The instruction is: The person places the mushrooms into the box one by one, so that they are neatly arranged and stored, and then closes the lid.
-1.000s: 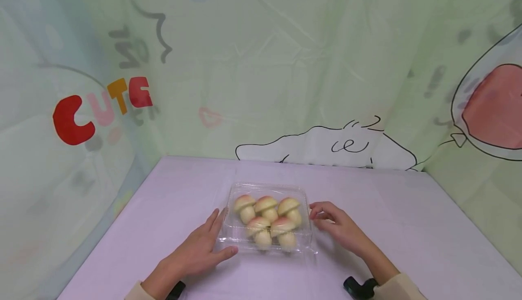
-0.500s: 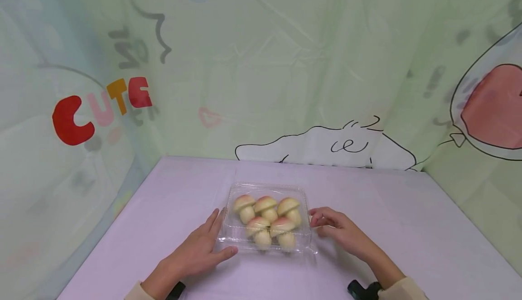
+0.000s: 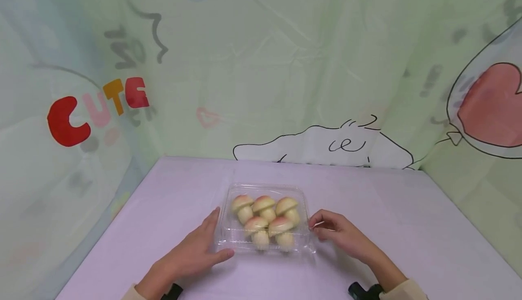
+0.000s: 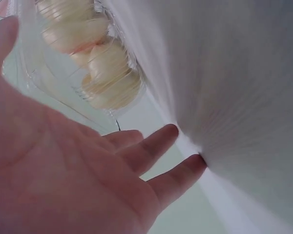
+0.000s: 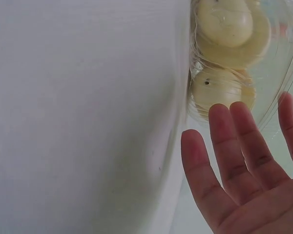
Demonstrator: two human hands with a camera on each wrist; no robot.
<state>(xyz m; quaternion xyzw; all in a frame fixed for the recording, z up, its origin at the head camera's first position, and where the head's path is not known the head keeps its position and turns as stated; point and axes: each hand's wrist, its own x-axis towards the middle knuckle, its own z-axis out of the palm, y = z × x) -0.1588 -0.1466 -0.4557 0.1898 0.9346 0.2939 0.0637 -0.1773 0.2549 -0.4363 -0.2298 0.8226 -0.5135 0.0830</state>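
A clear plastic clamshell box [image 3: 264,191] sits shut on the lilac table [image 3: 379,209], holding several mushroom-shaped buns [image 3: 265,220] with pink-tinted caps. My left hand [image 3: 191,254] lies flat on the table with straight fingers, its thumb along the box's front left corner and its fingertips by the left side. My right hand [image 3: 338,234] reaches the box's right rim with loosely bent fingers. In the left wrist view the palm [image 4: 63,180] is spread beside the box [image 4: 88,63]. The right wrist view shows the right hand's straight fingers [image 5: 244,146] just short of the box [image 5: 234,53].
A pale green printed curtain [image 3: 261,64] with "CUTE" lettering [image 3: 98,109] closes in the table at the back and both sides. Black wrist cameras [image 3: 360,290] show at the bottom edge. Bare cloth lies on either side of the box.
My right hand has slid slightly nearer to me along the box's right rim. The left hand and the box have stayed where they were.
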